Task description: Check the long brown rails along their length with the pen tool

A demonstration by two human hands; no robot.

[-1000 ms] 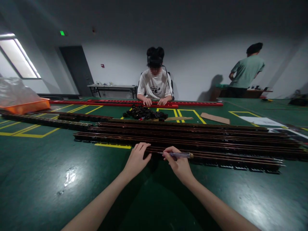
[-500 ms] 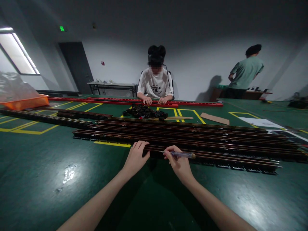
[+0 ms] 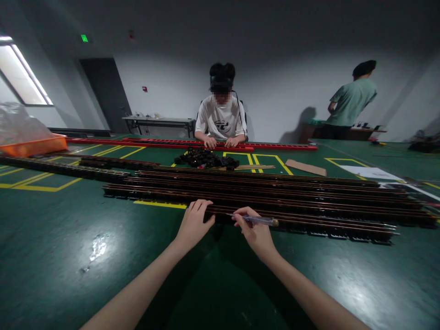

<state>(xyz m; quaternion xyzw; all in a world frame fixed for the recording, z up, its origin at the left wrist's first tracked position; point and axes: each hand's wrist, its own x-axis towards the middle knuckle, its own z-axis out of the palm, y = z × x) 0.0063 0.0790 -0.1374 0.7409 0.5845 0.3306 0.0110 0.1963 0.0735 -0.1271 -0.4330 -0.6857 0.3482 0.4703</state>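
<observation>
Long black rails (image 3: pixel 309 198) with copper-coloured strips lie side by side across the green table. My left hand (image 3: pixel 195 222) grips the nearest black rail (image 3: pixel 347 228), its fingers over the top and its thumb on the near side. In my right hand (image 3: pixel 255 233) is a screwdriver (image 3: pixel 260 221) with a clear handle, held almost level between thumb and fingers. Its thin shaft points left at the rail, close to my left thumb. Whether the tip touches anything is too dark to tell.
Beyond the rails are a heap of small black parts (image 3: pixel 206 159), a cardboard strip (image 3: pixel 305 167) and red rails (image 3: pixel 285 148). A person in white (image 3: pixel 222 114) works there with both hands. An orange basket (image 3: pixel 34 145) stands left; another person (image 3: pixel 354 98) stands back right.
The view has shifted slightly. My hands keep nearly the same place on the nearest rail, and the screwdriver is still in my right hand.
</observation>
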